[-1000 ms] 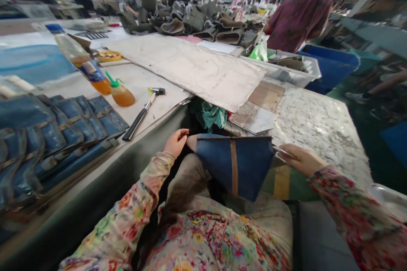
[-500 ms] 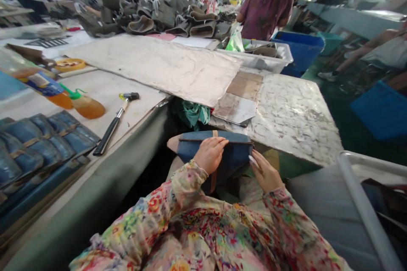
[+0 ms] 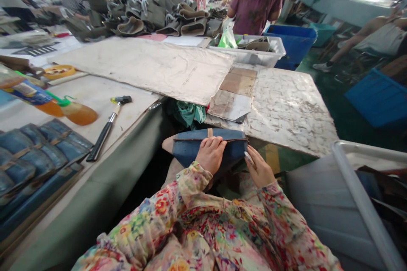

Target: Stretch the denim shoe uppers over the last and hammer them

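Observation:
In front of my body I hold a blue leather piece (image 3: pixel 187 148) with a tan strap across it, a dark seam along its top and a pale pinkish left end. My left hand (image 3: pixel 210 154) lies over its middle, fingers closed on the seam edge. At the right end, my right hand (image 3: pixel 259 167) pinches the corner between thumb and fingers. The underside of the piece is hidden behind my hands and sleeves. On the table to the left, a hammer (image 3: pixel 106 133) with a black handle lies beside a stack of blue leather pieces (image 3: pixel 41 148).
A squeeze bottle of orange liquid (image 3: pixel 79 112) lies behind the hammer. Ahead is a pale padded board (image 3: pixel 152 65), with a scuffed white board (image 3: pixel 292 110) to its right. A grey bin (image 3: pixel 318 190) stands at my right. A person in a purple shirt (image 3: pixel 257 0) stands beyond.
The view has shifted slightly, so the table items sit farther left. My left fingers have curled more over the seam edge. My right hand stays at the right corner.

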The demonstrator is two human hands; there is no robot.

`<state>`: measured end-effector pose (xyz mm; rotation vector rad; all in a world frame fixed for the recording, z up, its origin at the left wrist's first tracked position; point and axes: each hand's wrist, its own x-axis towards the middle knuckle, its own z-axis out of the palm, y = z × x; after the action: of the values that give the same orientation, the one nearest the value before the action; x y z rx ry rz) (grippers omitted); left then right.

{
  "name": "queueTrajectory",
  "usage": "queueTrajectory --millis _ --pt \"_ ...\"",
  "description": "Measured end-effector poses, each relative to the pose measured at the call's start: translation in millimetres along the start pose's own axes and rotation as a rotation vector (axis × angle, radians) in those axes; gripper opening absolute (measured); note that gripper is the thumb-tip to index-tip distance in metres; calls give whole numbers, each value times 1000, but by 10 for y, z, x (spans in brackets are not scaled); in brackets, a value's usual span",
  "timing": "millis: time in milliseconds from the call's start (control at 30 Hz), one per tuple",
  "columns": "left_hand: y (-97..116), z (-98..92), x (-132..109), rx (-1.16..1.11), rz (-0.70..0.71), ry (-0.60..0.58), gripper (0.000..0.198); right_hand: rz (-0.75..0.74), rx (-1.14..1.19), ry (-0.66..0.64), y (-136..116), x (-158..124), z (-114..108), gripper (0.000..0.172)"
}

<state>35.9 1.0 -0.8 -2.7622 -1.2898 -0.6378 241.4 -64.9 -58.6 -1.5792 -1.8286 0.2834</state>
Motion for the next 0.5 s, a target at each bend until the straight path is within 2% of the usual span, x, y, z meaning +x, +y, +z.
queueTrajectory --millis 133,300,433,500 --pt "92 23 74 57 4 -52 30 -25 -42 2 -32 -22 -7 45" --pt "229 143 158 57 36 -118 35 -60 -65 15 -45 -26 -17 46" --pt "306 217 239 34 66 -169 36 -55 -71 4 -92 66 -164 42" --pt "328 246 276 19 106 -180 36 -32 -92 14 -123 136 -287 46"
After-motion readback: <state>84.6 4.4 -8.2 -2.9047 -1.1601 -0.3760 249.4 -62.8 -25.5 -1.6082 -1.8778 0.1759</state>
